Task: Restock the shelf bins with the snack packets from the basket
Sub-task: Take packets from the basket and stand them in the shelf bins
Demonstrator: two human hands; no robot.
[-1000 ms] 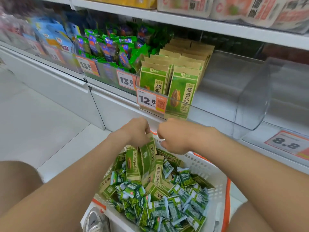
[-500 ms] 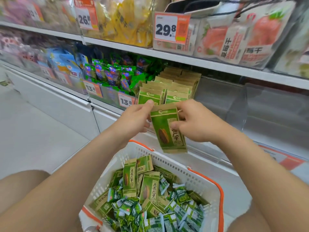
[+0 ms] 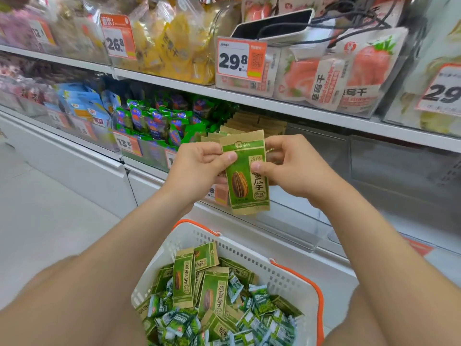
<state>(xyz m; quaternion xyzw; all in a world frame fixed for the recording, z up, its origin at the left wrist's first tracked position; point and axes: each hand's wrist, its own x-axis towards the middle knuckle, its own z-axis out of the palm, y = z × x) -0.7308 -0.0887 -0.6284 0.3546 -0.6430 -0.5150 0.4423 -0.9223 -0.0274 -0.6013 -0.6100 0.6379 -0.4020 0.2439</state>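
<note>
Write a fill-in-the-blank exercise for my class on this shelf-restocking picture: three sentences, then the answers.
1. The left hand and the right hand together pinch a seed packet whose front panel is coloured ____.
2. The white basket below the hands has a rim coloured ____.
3. The price tag on the shelf above the held packet reads ____.

Missing words: green; orange; 29.8
</note>
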